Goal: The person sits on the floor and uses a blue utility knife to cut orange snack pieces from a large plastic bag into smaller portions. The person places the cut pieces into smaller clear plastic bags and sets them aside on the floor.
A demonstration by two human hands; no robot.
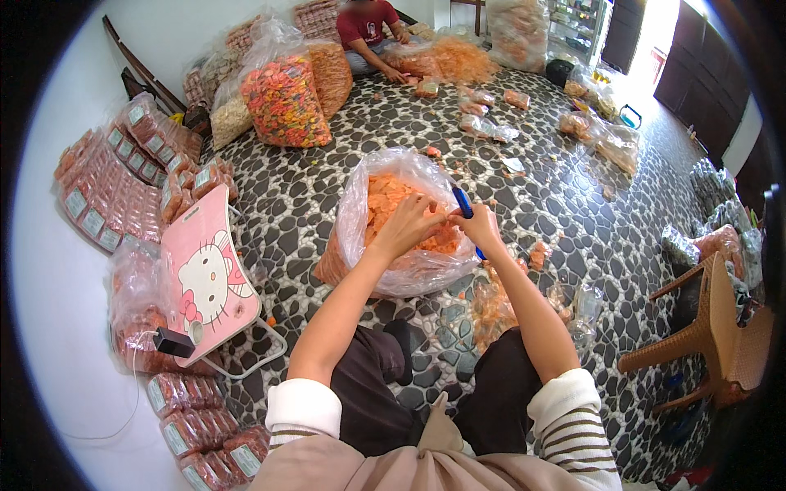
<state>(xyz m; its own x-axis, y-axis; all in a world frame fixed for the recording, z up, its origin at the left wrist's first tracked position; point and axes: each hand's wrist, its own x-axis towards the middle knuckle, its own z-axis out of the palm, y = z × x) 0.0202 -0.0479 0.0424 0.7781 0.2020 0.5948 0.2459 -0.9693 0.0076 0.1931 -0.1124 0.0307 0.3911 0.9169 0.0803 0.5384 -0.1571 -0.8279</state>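
Note:
In front of me a large clear plastic bag (424,279) stands open on the floor, filled with orange chips (387,202). My left hand (414,222) hovers over the chips with its fingers curled. Whether it pinches anything is too small to tell. My right hand (481,226) is beside it above the bag's right side, its fingertips meeting those of the left. A long blue tool (462,202) is tucked in the right hand, one end sticking up past the fingers and the other below the palm.
At left, a pink folding table (212,276) stands tipped on its side near stacked snack packs (101,208). A tall bag of colourful snacks (285,101) is farther back. A person (371,37) sits beside an orange heap (457,60). A brown plastic chair (715,331) lies at right.

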